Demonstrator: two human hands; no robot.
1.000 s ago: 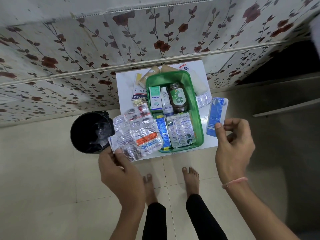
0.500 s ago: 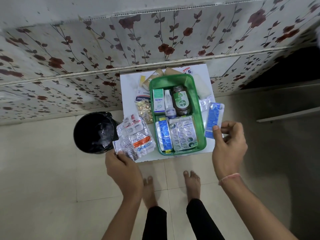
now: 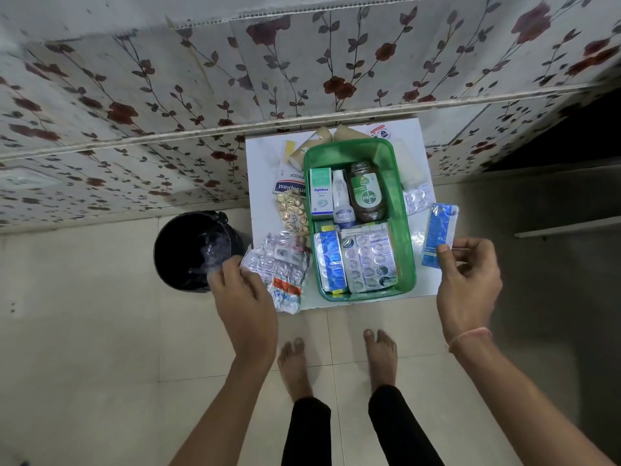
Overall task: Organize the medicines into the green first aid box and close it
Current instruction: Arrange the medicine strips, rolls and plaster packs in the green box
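Note:
The green first aid box (image 3: 400,203) stands open on a small white table (image 3: 265,216). Inside it are an Optibex carton (image 3: 321,193), a white bottle (image 3: 342,200), a brown Dettol bottle (image 3: 366,193) and blister strips (image 3: 366,257). My left hand (image 3: 242,297) grips a bundle of silver blister strips (image 3: 282,267) at the table's front left. My right hand (image 3: 467,280) pinches a blue blister strip (image 3: 438,230) just right of the box. A gold pill strip (image 3: 292,210), a plaster pack (image 3: 289,183) and bandage rolls (image 3: 312,146) lie left of and behind the box.
A black bin (image 3: 198,250) with a liner stands on the floor left of the table. A wall with flowered covering (image 3: 302,62) rises right behind the table. More silver strips (image 3: 416,196) lie right of the box. My bare feet (image 3: 336,361) stand on beige tiles in front.
My left hand has lowered the strip bundle toward the table's front left, near the bin. My right hand still holds the blue strip, little moved.

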